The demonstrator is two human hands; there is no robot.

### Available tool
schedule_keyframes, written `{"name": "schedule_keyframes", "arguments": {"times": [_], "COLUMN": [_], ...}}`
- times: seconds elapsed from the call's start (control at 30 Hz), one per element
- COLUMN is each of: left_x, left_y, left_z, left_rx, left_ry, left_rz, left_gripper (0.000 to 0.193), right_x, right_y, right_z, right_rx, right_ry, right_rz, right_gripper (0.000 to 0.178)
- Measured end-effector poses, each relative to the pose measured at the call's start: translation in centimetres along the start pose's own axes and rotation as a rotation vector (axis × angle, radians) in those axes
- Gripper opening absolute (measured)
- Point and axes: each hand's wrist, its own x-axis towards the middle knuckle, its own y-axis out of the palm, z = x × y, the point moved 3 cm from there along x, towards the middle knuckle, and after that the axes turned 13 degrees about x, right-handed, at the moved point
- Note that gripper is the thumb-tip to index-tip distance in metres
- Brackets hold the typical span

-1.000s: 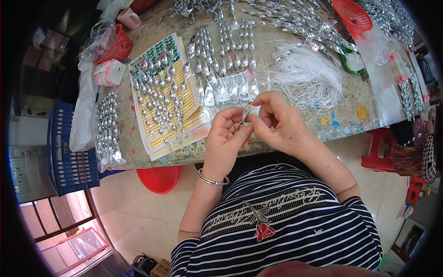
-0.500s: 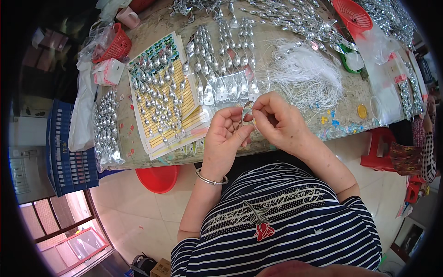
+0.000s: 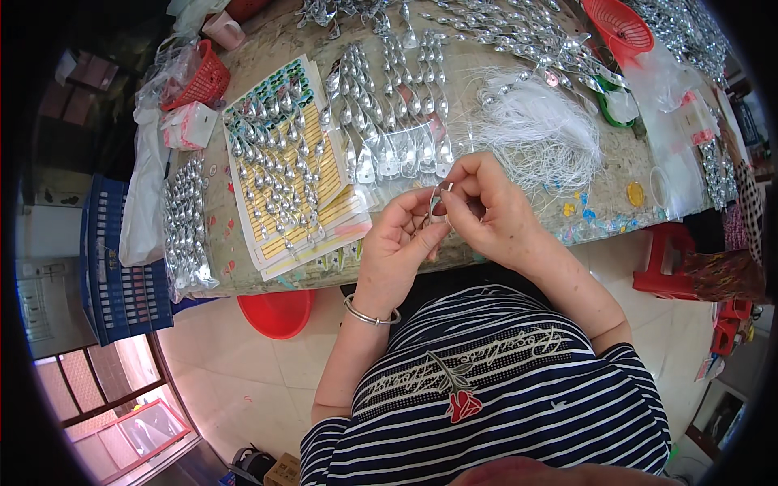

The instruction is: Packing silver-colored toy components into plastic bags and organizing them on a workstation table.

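Observation:
Close to the table's front edge, my two hands meet over a small shiny silver piece [image 3: 438, 209], perhaps a twisted ornament like those lying around. My left hand [image 3: 399, 235] is closed round its lower part, thumb and fingers pressed together. Thumb and forefinger of my right hand [image 3: 492, 206] pinch at its upper end. The fingers hide much of the piece, and any thread there is too fine to make out. Just beyond lie rows of silver twisted ornaments [image 3: 409, 101] and clear plastic. Loose white thread [image 3: 543, 130] is heaped beyond my right hand.
Sticker sheets [image 3: 334, 174] lie left of centre under more ornaments. Red baskets [image 3: 198, 79] [image 3: 620, 28] stand at both far sides. A yellow lid [image 3: 635, 193] is at right. Below the table are a red basin [image 3: 277, 313] and a red stool [image 3: 663, 279]. A person's clothing [image 3: 721, 267] shows at far right.
The silver piece has tilted and shows a narrower face. My fingers have shifted slightly on it. At the far right, the other person's patterned clothing has moved.

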Motion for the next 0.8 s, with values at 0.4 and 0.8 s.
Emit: {"name": "schedule_keyframes", "arguments": {"times": [0.4, 0.8], "left_x": [-0.2, -1.0], "left_y": [-0.2, -0.2], "left_z": [-0.6, -1.5], "left_rx": [0.217, 0.372], "left_ry": [0.066, 0.175], "left_rz": [-0.022, 0.035], "left_gripper": [0.046, 0.042], "right_x": [-0.2, 0.2], "right_y": [-0.5, -2.0], "right_z": [0.1, 0.0], "right_rx": [-0.019, 0.126], "right_ry": [-0.016, -0.059], "right_rz": [0.007, 0.047], "right_gripper": [0.04, 0.007]}}
